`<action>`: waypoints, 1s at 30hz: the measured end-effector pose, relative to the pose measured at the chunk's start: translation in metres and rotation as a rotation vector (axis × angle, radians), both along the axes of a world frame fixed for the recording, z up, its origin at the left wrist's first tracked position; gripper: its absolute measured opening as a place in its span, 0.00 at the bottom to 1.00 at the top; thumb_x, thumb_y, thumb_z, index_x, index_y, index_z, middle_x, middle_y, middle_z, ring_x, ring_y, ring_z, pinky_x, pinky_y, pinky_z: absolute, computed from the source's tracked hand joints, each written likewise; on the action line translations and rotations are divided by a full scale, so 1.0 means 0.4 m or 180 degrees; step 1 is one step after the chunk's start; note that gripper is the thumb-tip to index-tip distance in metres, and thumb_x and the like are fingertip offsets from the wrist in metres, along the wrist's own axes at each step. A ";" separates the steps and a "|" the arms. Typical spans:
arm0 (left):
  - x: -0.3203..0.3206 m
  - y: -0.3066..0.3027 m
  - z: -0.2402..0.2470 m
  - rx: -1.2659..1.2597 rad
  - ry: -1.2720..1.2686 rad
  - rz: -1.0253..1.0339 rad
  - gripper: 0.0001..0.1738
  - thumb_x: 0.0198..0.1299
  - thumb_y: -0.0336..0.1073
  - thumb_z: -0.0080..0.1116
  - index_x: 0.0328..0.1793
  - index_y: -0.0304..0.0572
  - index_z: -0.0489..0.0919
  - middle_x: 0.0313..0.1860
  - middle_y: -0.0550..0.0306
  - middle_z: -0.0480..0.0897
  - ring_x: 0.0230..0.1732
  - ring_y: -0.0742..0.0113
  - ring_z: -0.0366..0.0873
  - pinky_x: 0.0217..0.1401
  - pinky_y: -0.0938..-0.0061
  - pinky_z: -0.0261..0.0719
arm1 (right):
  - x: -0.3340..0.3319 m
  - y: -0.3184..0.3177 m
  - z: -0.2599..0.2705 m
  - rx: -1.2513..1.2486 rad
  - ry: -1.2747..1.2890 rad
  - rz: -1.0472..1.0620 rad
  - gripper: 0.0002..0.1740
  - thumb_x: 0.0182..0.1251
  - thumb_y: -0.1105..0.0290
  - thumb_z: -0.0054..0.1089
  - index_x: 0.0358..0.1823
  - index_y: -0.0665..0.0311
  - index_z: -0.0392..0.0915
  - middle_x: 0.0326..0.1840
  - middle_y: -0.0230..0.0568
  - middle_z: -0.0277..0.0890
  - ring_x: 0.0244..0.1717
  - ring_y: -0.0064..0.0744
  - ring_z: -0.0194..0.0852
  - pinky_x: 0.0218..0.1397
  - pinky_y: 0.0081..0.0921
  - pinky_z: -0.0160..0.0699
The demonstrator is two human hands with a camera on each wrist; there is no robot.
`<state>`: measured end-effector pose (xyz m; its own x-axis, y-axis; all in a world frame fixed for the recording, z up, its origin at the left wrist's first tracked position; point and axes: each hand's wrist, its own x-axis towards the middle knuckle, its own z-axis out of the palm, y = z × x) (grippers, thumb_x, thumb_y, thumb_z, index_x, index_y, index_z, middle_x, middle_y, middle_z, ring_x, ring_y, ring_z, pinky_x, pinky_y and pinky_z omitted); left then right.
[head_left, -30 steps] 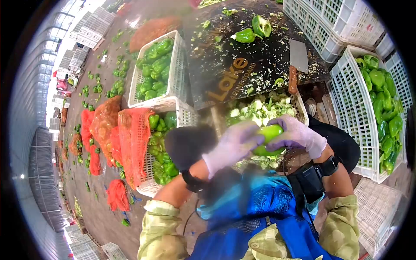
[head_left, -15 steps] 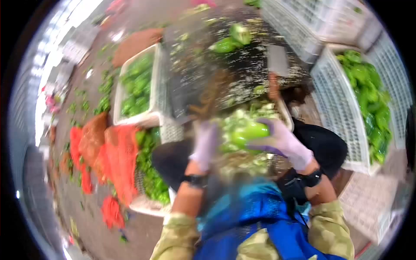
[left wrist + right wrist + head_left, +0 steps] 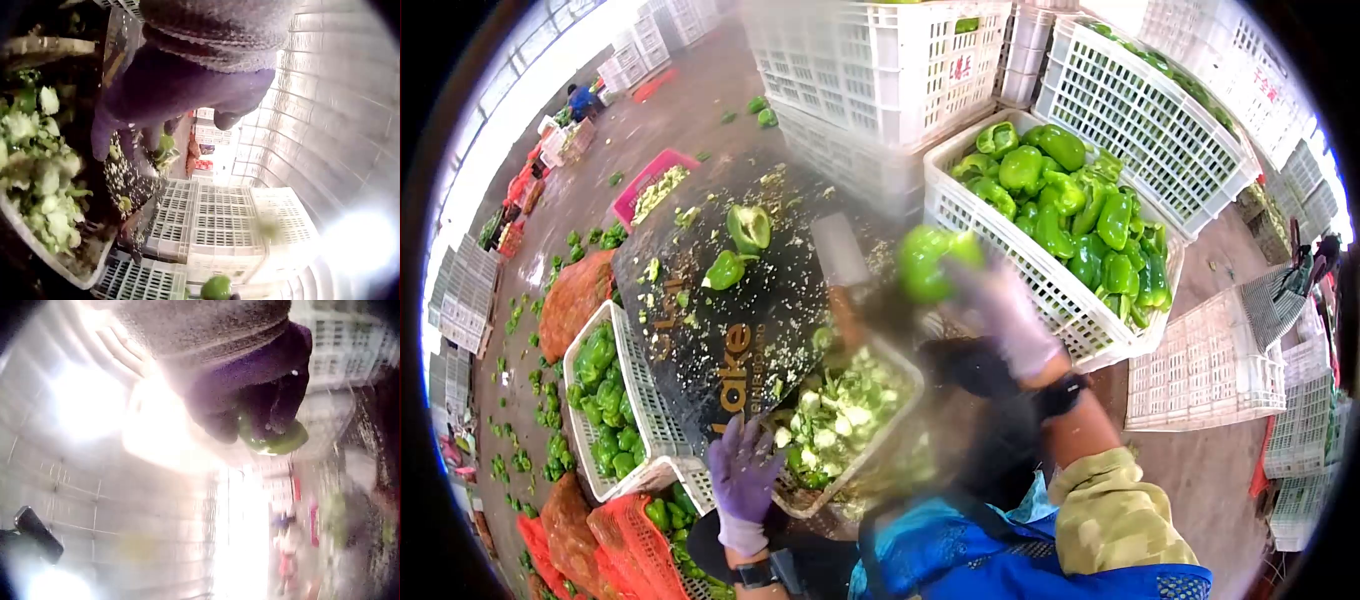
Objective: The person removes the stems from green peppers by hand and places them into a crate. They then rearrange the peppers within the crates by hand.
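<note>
My gloved right hand (image 3: 1008, 312) grips a green bell pepper (image 3: 928, 262), blurred, near the front corner of a white crate (image 3: 1040, 262) heaped with green peppers. In the right wrist view the fingers curl over the pepper (image 3: 281, 442). My left hand (image 3: 742, 482), in a purple-palmed glove, is held with fingers spread beside a bin (image 3: 900, 425) of pale pepper cores and trimmings (image 3: 830, 420). Nothing lies in its grasp. A cleaver (image 3: 840, 252) rests at the right of the black board (image 3: 690, 350), its wooden handle toward me.
On the board are a pepper (image 3: 725, 270) and a cut-open pepper (image 3: 749, 229) among scattered seeds. White crates (image 3: 880, 70) are stacked behind. Another pepper crate (image 3: 655, 445) stands at left, near a red mesh sack (image 3: 635, 540). A pink tray (image 3: 635, 185) sits beyond the board.
Both hands held the pepper together; the left hand has let go and moved left. The right hand has carried the pepper up and right toward the pepper crate. The head view has turned right.
</note>
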<state>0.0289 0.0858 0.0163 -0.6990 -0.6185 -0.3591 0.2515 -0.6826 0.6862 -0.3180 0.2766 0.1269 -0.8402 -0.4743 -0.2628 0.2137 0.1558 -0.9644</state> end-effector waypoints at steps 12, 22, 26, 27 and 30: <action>0.043 -0.172 0.031 -0.0278 0.0174 0.0383 0.30 0.74 0.52 0.41 0.76 0.47 0.63 0.71 0.51 0.69 0.65 0.51 0.72 0.69 0.51 0.69 | -0.337 0.289 -0.072 0.3697 0.2327 -0.0539 0.38 0.71 0.48 0.49 0.75 0.61 0.54 0.66 0.72 0.63 0.62 0.67 0.69 0.60 0.50 0.71; 0.073 -0.240 -0.066 -0.0094 0.0103 0.0782 0.28 0.71 0.52 0.46 0.72 0.49 0.67 0.67 0.53 0.73 0.60 0.54 0.75 0.63 0.53 0.75 | -0.413 0.262 -0.148 0.4265 0.2482 -0.0116 0.41 0.65 0.55 0.56 0.76 0.62 0.52 0.67 0.73 0.61 0.64 0.67 0.67 0.64 0.47 0.70; 0.066 -0.221 0.024 -0.0004 0.0348 0.0777 0.27 0.72 0.49 0.46 0.72 0.48 0.66 0.64 0.54 0.73 0.59 0.57 0.76 0.63 0.57 0.76 | -0.231 -0.027 -0.004 0.4388 0.4204 0.0186 0.40 0.57 0.69 0.63 0.73 0.61 0.60 0.67 0.64 0.65 0.69 0.59 0.63 0.72 0.43 0.64; 0.065 -0.226 0.014 -0.0031 0.0480 0.0666 0.25 0.72 0.45 0.46 0.73 0.48 0.66 0.64 0.54 0.73 0.60 0.58 0.75 0.64 0.58 0.74 | -0.179 -0.130 -0.007 0.3674 0.4483 0.0709 0.39 0.58 0.71 0.63 0.72 0.61 0.61 0.68 0.60 0.65 0.69 0.57 0.63 0.73 0.41 0.64; 0.050 -0.214 0.019 -0.0040 0.0564 0.0748 0.25 0.73 0.43 0.45 0.73 0.47 0.65 0.64 0.54 0.73 0.61 0.57 0.74 0.66 0.59 0.73 | 0.043 -0.461 -0.059 0.2089 0.3894 0.2042 0.37 0.56 0.75 0.64 0.70 0.64 0.64 0.70 0.52 0.66 0.71 0.49 0.62 0.75 0.38 0.61</action>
<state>0.0487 0.0001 0.0238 -0.5873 -0.7744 -0.2356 0.5182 -0.5833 0.6255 -0.3007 0.0922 0.1034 -0.3958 -0.9110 0.1153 -0.9046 0.3653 -0.2196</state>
